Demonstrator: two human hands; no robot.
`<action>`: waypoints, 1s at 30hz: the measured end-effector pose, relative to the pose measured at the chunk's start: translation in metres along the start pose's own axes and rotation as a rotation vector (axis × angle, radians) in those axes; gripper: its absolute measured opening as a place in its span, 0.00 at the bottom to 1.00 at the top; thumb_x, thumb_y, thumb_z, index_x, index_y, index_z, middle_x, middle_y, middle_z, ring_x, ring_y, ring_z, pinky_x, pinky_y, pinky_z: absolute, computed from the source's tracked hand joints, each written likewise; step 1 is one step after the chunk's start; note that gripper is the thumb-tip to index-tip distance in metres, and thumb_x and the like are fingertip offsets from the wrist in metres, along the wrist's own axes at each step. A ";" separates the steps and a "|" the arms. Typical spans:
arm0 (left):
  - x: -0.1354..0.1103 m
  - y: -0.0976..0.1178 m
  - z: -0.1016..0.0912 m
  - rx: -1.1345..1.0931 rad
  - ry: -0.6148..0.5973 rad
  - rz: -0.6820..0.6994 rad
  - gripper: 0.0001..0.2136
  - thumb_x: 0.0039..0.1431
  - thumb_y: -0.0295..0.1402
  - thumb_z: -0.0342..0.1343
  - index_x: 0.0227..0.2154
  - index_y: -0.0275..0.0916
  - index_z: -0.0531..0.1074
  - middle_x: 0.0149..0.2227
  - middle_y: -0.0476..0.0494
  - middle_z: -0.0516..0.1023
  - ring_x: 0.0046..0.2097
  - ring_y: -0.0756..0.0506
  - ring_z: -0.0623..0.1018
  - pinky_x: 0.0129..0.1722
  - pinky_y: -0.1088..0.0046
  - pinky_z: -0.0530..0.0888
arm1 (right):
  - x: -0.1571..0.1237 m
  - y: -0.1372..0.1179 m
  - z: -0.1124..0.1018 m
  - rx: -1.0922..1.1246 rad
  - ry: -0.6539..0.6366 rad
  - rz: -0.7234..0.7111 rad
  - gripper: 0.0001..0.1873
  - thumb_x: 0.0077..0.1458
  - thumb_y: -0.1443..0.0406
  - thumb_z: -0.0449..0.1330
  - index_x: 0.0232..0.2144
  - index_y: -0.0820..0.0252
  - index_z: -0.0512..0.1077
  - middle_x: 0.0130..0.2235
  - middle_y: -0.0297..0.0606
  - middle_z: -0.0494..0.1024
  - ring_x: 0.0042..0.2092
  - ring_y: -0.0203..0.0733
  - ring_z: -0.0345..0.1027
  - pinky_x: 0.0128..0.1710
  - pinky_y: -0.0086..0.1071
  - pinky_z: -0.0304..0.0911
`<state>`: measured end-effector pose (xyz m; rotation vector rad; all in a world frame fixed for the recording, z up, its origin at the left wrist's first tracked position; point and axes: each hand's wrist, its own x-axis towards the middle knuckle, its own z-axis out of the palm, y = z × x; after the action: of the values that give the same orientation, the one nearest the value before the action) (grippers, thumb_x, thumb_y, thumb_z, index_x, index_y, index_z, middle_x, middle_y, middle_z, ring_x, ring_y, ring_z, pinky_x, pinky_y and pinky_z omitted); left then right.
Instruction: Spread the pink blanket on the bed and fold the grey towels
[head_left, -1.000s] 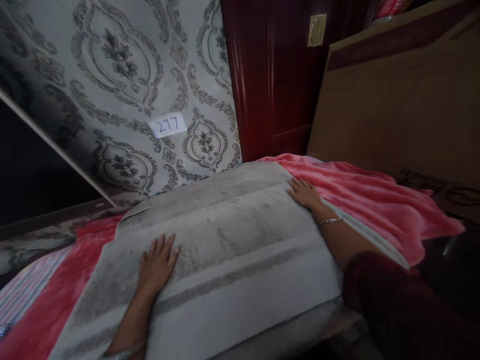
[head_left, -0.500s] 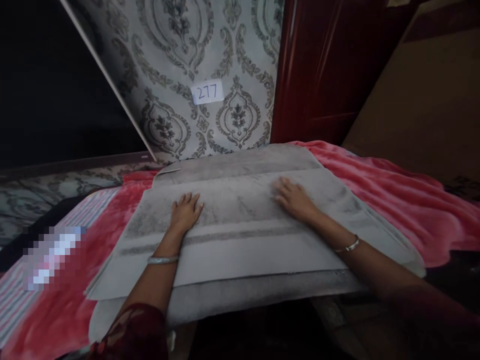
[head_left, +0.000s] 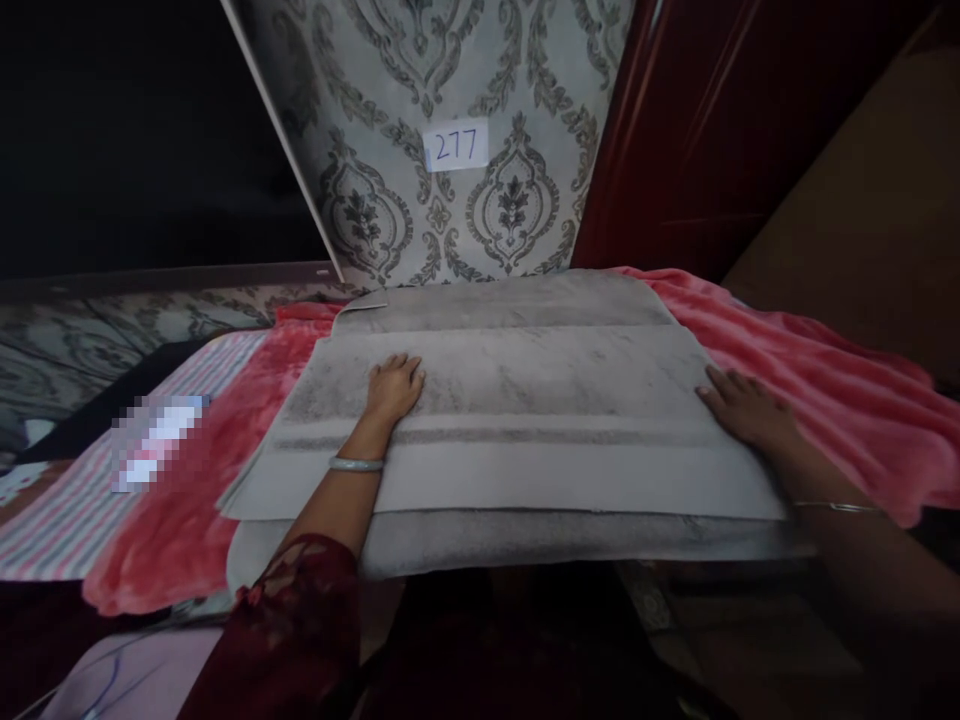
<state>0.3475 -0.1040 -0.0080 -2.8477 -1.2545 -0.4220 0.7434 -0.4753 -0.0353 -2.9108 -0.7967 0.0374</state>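
A grey plush mat (head_left: 510, 390), folded in layers, lies spread before me, with a paler band and a darker stripe across it. Flat on its left part rests my left hand (head_left: 395, 388), fingers extended, a pale bangle on the wrist. At the mat's right edge is my right hand (head_left: 750, 410), fingers stretched out over the cloth and nothing in its grasp. One back left corner of the mat is turned up slightly. Below the front edge a lower grey layer hangs over.
A red plush blanket (head_left: 817, 370) lies under the mat and shows on both sides. To the left are a striped cloth (head_left: 67, 520) and a large dark screen (head_left: 150, 140). Behind stand patterned wallpaper (head_left: 367, 215) with a paper label (head_left: 456, 145) and a dark red panel (head_left: 690, 130).
My right hand has swept rightward from the middle of the mat to its right edge. My left hand stays on the left part. The camera view has shifted.
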 end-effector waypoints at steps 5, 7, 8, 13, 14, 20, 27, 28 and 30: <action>-0.002 0.000 -0.011 -0.107 0.065 -0.031 0.22 0.69 0.32 0.40 0.60 0.36 0.71 0.61 0.38 0.73 0.62 0.43 0.72 0.63 0.66 0.65 | -0.032 -0.080 0.000 -0.028 0.148 -0.227 0.35 0.68 0.53 0.38 0.69 0.64 0.57 0.72 0.55 0.48 0.72 0.63 0.39 0.65 0.65 0.46; -0.006 -0.005 -0.019 -0.108 0.040 -0.037 0.23 0.69 0.32 0.40 0.61 0.35 0.70 0.61 0.38 0.73 0.62 0.43 0.72 0.63 0.67 0.66 | -0.053 -0.135 0.001 -0.010 0.083 -0.469 0.33 0.67 0.54 0.40 0.69 0.61 0.55 0.72 0.50 0.47 0.72 0.59 0.39 0.66 0.61 0.47; -0.009 -0.009 -0.024 -0.092 0.012 -0.033 0.23 0.69 0.33 0.41 0.61 0.35 0.69 0.62 0.37 0.73 0.62 0.43 0.72 0.63 0.66 0.66 | -0.064 -0.164 0.002 0.005 0.046 -0.595 0.33 0.67 0.54 0.41 0.70 0.60 0.55 0.72 0.48 0.47 0.72 0.57 0.38 0.67 0.58 0.46; -0.037 -0.040 -0.039 0.037 -0.077 -0.113 0.26 0.70 0.40 0.43 0.67 0.38 0.62 0.69 0.32 0.60 0.70 0.36 0.59 0.68 0.46 0.56 | -0.123 -0.301 0.003 0.107 -0.151 -1.118 0.35 0.68 0.52 0.45 0.72 0.53 0.49 0.73 0.40 0.41 0.73 0.55 0.35 0.69 0.55 0.41; -0.043 -0.047 -0.038 0.059 -0.088 -0.147 0.27 0.70 0.42 0.42 0.68 0.38 0.60 0.70 0.31 0.57 0.71 0.35 0.57 0.68 0.44 0.54 | -0.133 -0.323 0.005 0.118 -0.170 -1.177 0.35 0.68 0.51 0.45 0.72 0.53 0.50 0.73 0.40 0.41 0.73 0.55 0.35 0.70 0.56 0.40; -0.062 -0.065 -0.022 0.167 -0.126 -0.183 0.29 0.71 0.44 0.38 0.70 0.39 0.54 0.72 0.33 0.52 0.73 0.34 0.52 0.68 0.43 0.51 | -0.155 -0.389 0.031 0.148 -0.192 -1.344 0.38 0.68 0.49 0.47 0.73 0.58 0.48 0.73 0.41 0.44 0.73 0.50 0.33 0.71 0.53 0.33; -0.059 -0.065 -0.019 0.186 -0.139 -0.189 0.29 0.71 0.45 0.37 0.70 0.41 0.55 0.72 0.35 0.53 0.73 0.34 0.52 0.68 0.44 0.52 | -0.085 -0.310 0.038 0.047 -0.099 -1.019 0.38 0.68 0.48 0.41 0.72 0.60 0.49 0.73 0.41 0.44 0.73 0.51 0.34 0.71 0.54 0.36; -0.059 -0.065 -0.019 0.189 -0.137 -0.192 0.29 0.71 0.46 0.37 0.70 0.42 0.55 0.72 0.35 0.53 0.73 0.35 0.53 0.68 0.44 0.52 | -0.070 -0.290 0.036 0.017 -0.071 -0.941 0.38 0.68 0.48 0.41 0.72 0.60 0.50 0.73 0.42 0.45 0.73 0.52 0.35 0.70 0.54 0.38; -0.059 -0.066 -0.018 0.190 -0.131 -0.195 0.29 0.71 0.46 0.37 0.70 0.42 0.55 0.72 0.36 0.53 0.72 0.35 0.53 0.68 0.44 0.53 | -0.043 -0.245 0.033 -0.042 -0.030 -0.773 0.37 0.68 0.49 0.40 0.72 0.61 0.51 0.72 0.43 0.47 0.73 0.53 0.37 0.70 0.55 0.40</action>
<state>0.2576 -0.1039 -0.0119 -2.6430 -1.5125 -0.1091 0.5804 -0.2840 -0.0380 -2.4327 -1.8639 -0.0096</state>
